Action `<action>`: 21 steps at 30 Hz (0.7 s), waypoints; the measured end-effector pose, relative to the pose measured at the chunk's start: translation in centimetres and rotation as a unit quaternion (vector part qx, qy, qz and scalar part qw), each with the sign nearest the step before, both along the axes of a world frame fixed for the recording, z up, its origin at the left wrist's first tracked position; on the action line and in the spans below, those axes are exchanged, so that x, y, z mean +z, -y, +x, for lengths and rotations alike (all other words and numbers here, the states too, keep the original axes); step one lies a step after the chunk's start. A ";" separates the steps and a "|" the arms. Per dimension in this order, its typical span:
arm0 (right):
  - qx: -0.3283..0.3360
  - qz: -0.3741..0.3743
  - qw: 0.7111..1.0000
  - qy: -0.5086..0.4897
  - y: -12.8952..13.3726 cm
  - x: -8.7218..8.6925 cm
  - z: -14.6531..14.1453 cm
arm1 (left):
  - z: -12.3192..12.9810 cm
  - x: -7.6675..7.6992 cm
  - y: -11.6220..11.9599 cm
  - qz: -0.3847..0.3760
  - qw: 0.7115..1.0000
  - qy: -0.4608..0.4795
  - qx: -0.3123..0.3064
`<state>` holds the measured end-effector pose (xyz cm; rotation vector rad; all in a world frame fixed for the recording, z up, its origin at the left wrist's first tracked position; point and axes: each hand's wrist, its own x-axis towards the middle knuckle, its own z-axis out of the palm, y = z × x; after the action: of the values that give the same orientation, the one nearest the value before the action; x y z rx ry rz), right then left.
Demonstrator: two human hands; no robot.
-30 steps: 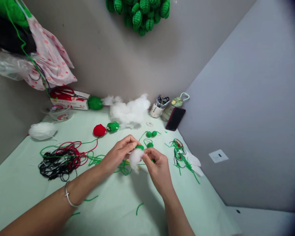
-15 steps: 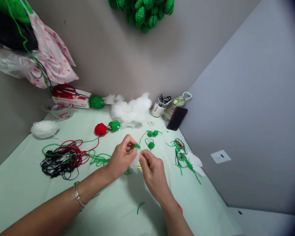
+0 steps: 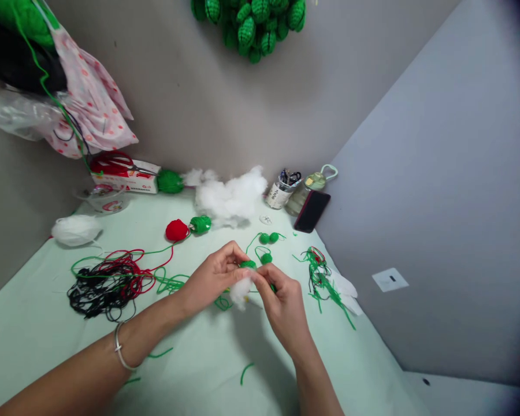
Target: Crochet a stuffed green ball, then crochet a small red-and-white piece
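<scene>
My left hand is closed, pinching a small green crocheted piece above the table. A tuft of white stuffing hangs just below that piece, between my hands. My right hand is closed too, its thumb and fingertips pressing the stuffing against the crocheted piece. A bit of green shows under the right fingers; what it is cannot be made out. Just beyond my hands lie small green crocheted balls with yarn tails.
A heap of white stuffing rests at the back. Left are tangled black yarn, a red yarn ball and white yarn. A phone leans against a bottle; yarn scraps lie right. Scissors sit on a box.
Both hands have shifted slightly right and come closer together. The stuffing tuft now hangs lower and more bunched beneath the crocheted piece, with the right fingertips against it.
</scene>
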<state>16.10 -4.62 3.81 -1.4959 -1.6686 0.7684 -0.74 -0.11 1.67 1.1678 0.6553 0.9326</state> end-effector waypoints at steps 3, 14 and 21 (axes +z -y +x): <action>0.037 -0.019 0.999 0.004 0.7 0.6 -0.5 | 0.4 -0.5 0.1 0.004 0.999 -0.013 0.038; 0.055 0.169 0.973 0.147 -0.6 -1.1 -0.5 | 1.0 0.1 0.5 -0.030 0.991 -0.039 0.127; 0.016 0.053 0.997 -0.045 -0.5 -0.6 -0.1 | -0.4 1.9 0.4 -0.021 1.000 0.004 0.021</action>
<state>15.97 -4.15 3.17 -1.3463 -1.6431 0.7420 -1.12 -0.47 3.60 1.1152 0.6915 0.9538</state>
